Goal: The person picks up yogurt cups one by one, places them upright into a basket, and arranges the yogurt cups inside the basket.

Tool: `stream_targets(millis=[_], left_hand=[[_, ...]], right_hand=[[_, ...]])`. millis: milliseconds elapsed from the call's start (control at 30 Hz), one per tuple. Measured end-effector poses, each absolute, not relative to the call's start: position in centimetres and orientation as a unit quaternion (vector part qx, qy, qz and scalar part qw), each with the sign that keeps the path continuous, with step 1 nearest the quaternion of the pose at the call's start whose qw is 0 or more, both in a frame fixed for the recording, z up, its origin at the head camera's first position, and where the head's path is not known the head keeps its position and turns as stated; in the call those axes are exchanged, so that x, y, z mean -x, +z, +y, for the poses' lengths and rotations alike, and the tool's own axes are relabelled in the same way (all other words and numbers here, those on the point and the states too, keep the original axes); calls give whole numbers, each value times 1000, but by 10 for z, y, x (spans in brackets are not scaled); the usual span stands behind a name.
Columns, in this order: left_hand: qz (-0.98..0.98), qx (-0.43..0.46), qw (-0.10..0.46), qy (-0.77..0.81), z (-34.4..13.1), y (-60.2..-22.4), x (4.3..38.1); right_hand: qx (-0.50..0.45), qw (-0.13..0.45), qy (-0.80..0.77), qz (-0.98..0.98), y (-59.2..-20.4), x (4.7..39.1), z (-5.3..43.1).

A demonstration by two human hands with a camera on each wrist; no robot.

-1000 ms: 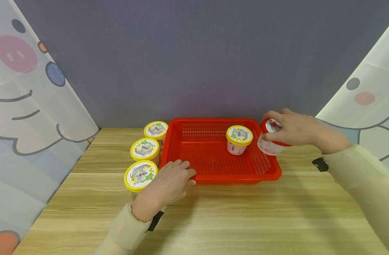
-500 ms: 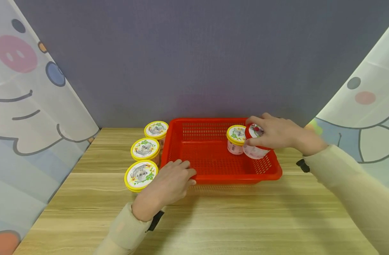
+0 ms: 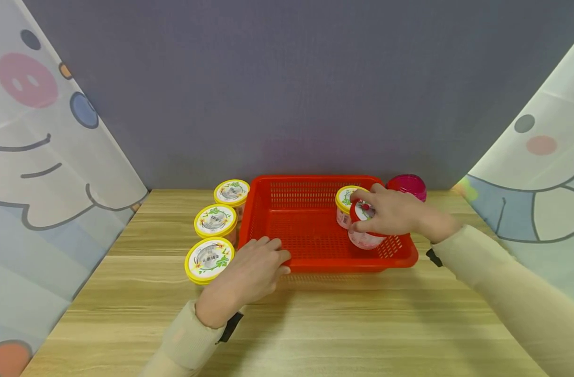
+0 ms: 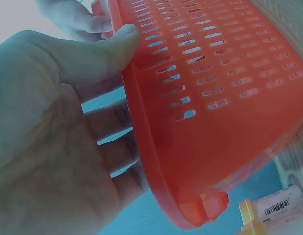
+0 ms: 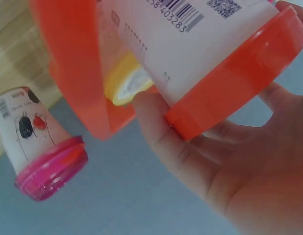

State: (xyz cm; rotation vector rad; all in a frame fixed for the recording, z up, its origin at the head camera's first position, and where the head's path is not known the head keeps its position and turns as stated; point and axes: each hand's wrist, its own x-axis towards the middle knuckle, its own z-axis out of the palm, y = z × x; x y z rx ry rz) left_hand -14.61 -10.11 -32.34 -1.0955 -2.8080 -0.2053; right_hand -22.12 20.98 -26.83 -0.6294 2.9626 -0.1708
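In the head view, my right hand (image 3: 395, 212) grips a pale pink cup (image 3: 366, 241) by its red lid, with the cup inside the right part of the red plastic basket (image 3: 326, 265). The right wrist view shows my thumb and fingers around that red lid (image 5: 244, 73), with a barcode printed on the cup's side. Just behind it in the basket stands a yellow-lidded cup (image 3: 343, 212), partly hidden. My left hand (image 3: 251, 269) holds the basket's front rim near its left corner. Its thumb lies on one side of the rim, fingers on the other, in the left wrist view.
Left of the basket, yellow-lidded cups (image 3: 215, 221) stand in a row on the wooden table (image 3: 343, 330). A cup with a magenta lid (image 3: 409, 187) stands behind the basket's right end. A grey wall panel (image 3: 296, 94) rises behind the table.
My right hand has carried the red-lidded cup leftward and lower, from the basket's right edge into the basket beside the yellow-lidded cup. The magenta lid has come into view. My left hand stays put.
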Motion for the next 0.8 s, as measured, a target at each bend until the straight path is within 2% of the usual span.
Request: stream_targets(millis=[800], left_hand=[[-929,360,62,-65,-101,-325,146]], right_hand=[[232,81,-50,968,-308,215,206]])
